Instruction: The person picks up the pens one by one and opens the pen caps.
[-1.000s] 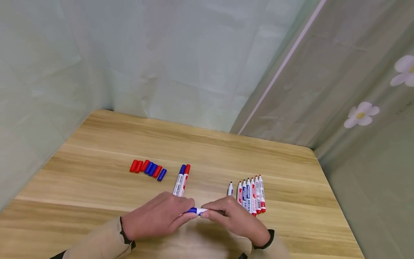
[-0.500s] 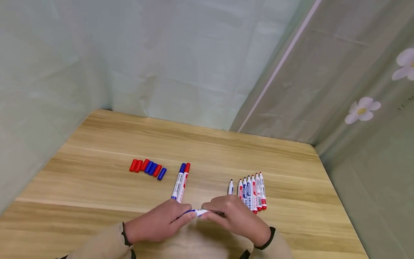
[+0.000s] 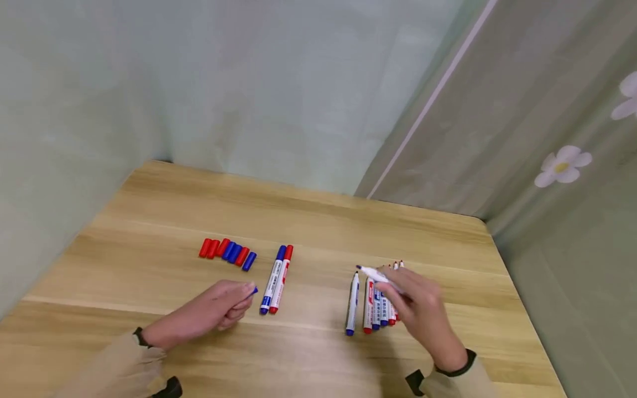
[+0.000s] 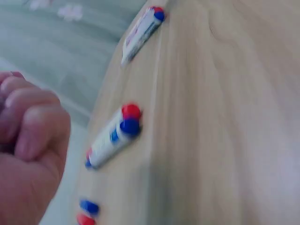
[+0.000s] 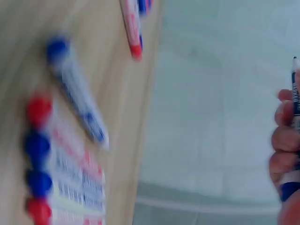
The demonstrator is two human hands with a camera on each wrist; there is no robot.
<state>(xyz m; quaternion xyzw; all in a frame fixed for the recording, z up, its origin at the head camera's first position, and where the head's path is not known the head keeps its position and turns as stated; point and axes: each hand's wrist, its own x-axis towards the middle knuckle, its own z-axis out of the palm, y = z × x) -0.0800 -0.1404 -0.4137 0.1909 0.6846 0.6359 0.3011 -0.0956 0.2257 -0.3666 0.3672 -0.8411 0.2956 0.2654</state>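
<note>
My left hand (image 3: pixel 226 304), fingers curled, pinches a small blue marker cap (image 3: pixel 256 291) left of the two capped markers. To the right, my right hand (image 3: pixel 425 304) holds an uncapped blue whiteboard marker (image 3: pixel 373 273) with its dark tip pointing left. That hand is over a row of uncapped markers (image 3: pixel 369 309) and partly hides them. One uncapped blue marker (image 3: pixel 353 304) lies just left of this row. In the right wrist view, the fingers wrap the held marker (image 5: pixel 296 96); in the left wrist view, only the curled left hand (image 4: pixel 35 145) shows, its cap hidden.
A capped blue marker (image 3: pixel 272 283) and a capped red marker (image 3: pixel 282 281) lie side by side mid-table. Several loose red and blue caps, among them a blue cap (image 3: pixel 250 261), form a row at left. Curtains hang behind the wooden table (image 3: pixel 308 359).
Both hands were together on the blue marker; now its cap is off. My left hand has moved left with the cap, my right hand right and up with the marker.
</note>
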